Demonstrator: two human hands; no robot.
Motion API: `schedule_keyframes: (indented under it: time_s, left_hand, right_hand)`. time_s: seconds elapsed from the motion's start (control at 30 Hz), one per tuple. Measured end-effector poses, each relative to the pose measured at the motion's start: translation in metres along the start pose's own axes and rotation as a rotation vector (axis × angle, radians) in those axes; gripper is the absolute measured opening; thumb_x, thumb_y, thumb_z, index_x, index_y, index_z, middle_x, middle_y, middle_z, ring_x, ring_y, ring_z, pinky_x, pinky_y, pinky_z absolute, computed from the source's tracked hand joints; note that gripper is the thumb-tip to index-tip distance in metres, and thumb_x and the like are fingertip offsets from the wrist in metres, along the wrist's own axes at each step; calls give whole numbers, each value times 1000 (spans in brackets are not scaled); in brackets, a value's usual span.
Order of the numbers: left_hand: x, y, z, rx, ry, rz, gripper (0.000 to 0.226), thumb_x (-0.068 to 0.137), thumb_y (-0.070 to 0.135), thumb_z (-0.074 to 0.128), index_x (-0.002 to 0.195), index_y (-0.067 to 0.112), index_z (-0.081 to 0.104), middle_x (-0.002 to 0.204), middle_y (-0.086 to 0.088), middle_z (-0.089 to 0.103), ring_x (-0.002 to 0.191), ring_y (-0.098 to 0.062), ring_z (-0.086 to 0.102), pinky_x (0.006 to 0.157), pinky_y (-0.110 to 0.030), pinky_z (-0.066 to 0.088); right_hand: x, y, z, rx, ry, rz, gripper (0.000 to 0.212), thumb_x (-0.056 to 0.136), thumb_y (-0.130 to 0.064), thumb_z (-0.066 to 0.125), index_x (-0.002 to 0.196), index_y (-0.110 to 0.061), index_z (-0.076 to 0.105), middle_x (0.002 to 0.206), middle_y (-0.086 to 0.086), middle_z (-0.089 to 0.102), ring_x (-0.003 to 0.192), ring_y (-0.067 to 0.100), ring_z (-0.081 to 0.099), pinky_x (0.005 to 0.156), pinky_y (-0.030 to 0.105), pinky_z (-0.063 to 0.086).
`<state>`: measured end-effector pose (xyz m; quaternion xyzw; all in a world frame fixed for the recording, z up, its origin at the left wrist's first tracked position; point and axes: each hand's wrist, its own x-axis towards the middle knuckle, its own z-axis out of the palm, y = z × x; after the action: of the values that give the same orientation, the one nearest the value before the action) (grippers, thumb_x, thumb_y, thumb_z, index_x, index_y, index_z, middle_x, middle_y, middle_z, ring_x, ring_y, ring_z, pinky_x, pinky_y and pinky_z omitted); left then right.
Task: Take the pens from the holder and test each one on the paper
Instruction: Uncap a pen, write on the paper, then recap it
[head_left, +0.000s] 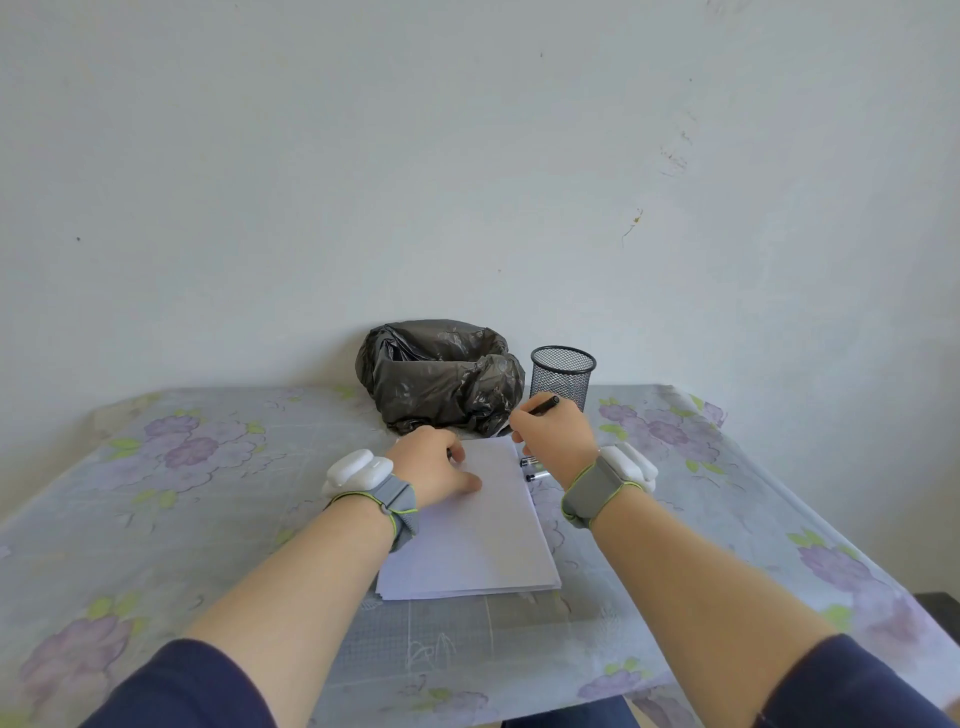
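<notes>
A black mesh pen holder (562, 376) stands at the back of the table, and I see no pens sticking out of it. A stack of white paper (483, 530) lies in the middle. My right hand (556, 434) grips a black pen (545, 405) in a writing hold over the paper's far right corner; the tip is hidden. My left hand (436, 465) rests on the paper's upper left part, fingers curled around what looks like a small dark thing, perhaps a cap. Two pens (535, 469) lie beside the paper's right edge, partly hidden by my right wrist.
A bin lined with a crumpled black plastic bag (441, 376) sits against the wall, just left of the holder. The table (208, 519) wears a floral cloth. Both wrists carry grey bands with white devices.
</notes>
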<state>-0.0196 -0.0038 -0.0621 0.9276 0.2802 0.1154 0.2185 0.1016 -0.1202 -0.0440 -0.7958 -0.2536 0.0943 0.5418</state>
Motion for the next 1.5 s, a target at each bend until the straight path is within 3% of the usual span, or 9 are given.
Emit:
schedule_keyframes:
  time_s: [0.27, 0.53, 0.77, 0.93, 1.03, 1.13, 1.27, 1.4, 1.5]
  left_hand:
    - [6, -2, 3, 9, -68, -22, 50, 70, 45, 78, 111, 20, 66, 113, -5, 50, 104, -25, 58, 88, -29, 45]
    - [8, -4, 3, 29, -103, -29, 52, 70, 48, 77, 113, 22, 64, 113, -4, 46, 109, -28, 56, 95, -33, 48]
    - [8, -5, 3, 44, -146, 2, 48, 75, 50, 72, 119, 33, 62, 109, -1, 40, 116, -25, 54, 102, -33, 43]
    - [8, -5, 3, 49, -148, 10, 46, 76, 51, 71, 119, 35, 62, 110, 0, 39, 117, -26, 52, 103, -32, 41]
    - [8, -4, 2, 53, -159, 7, 48, 77, 51, 70, 121, 34, 61, 110, -1, 38, 117, -27, 52, 102, -31, 42]
    - [6, -2, 1, 48, -155, 11, 48, 78, 48, 70, 123, 31, 61, 114, -3, 40, 115, -24, 55, 99, -28, 42]
    - [5, -2, 0, 45, -163, 5, 49, 79, 47, 70, 124, 30, 60, 123, -6, 43, 115, -24, 55, 98, -28, 43]
    - [3, 0, 0, 48, -163, 4, 49, 79, 48, 70, 123, 31, 60, 116, -3, 40, 115, -24, 55, 99, -29, 43]
    - [5, -1, 0, 42, -155, -3, 50, 77, 48, 71, 123, 30, 60, 118, -4, 42, 115, -25, 54, 100, -31, 44]
  right_hand:
    - [-8, -3, 0, -93, 5, -6, 23, 76, -16, 55, 54, -20, 60, 74, 12, 76, 56, 22, 58, 69, 41, 60]
    - [-2, 1, -3, -179, 19, -16, 17, 74, -17, 51, 62, -10, 61, 75, 21, 73, 56, 25, 53, 66, 44, 59]
    - [-5, -2, 2, -197, 0, -29, 16, 73, -16, 53, 60, -15, 61, 77, 17, 75, 58, 25, 60, 66, 40, 60]
    - [-1, 0, -2, -226, 29, -24, 16, 74, -19, 53, 65, -10, 62, 60, 4, 66, 52, 20, 55, 62, 34, 57]
    - [-1, 0, -3, -193, 26, -25, 22, 73, -20, 54, 68, -3, 66, 63, 13, 69, 54, 20, 55, 65, 39, 59]
    - [-5, -1, -1, -144, 2, -19, 16, 72, -18, 56, 61, -9, 64, 75, 20, 75, 55, 22, 58, 67, 42, 61]
    - [-5, 1, 0, -139, 2, -4, 13, 70, -17, 55, 58, -12, 60, 66, 15, 72, 55, 23, 57, 65, 41, 60]
    - [-1, 3, -5, -180, 28, -4, 15, 65, -21, 51, 60, -9, 60, 58, 8, 63, 55, 21, 49, 58, 31, 46]
    - [1, 4, -6, -170, 14, -11, 17, 60, -25, 48, 61, -11, 58, 59, 8, 61, 58, 22, 48, 59, 34, 47]
